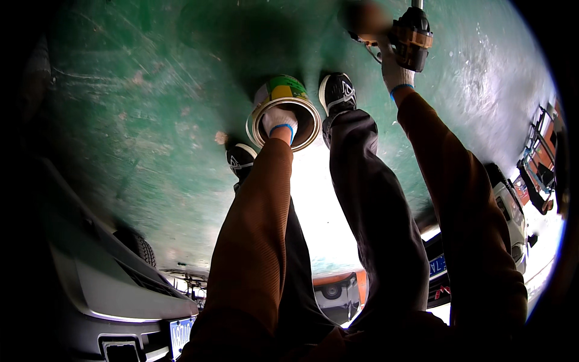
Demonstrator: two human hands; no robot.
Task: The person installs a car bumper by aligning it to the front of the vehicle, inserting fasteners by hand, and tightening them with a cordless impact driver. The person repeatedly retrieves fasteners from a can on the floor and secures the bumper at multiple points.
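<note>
My left hand (281,119), in a white glove with a blue cuff, reaches into an open metal can (313,130) with a green and yellow label. Its fingers are hidden inside, and so is anything they touch. The can is between my feet. At the upper right, my right hand (396,73), gloved the same way, is closed on a black and tan power drill (412,37). A pale shaft sticks out of the drill toward the top edge. Beside the drill is a blurred brown round shape (366,21) that I cannot make out.
The floor (157,120) is green, scuffed and shiny. My black shoes (339,93) flank the can. A grey vehicle's front (123,280) stands at the lower left, a white vehicle (509,211) at the right. Racks with equipment (540,160) line the far right.
</note>
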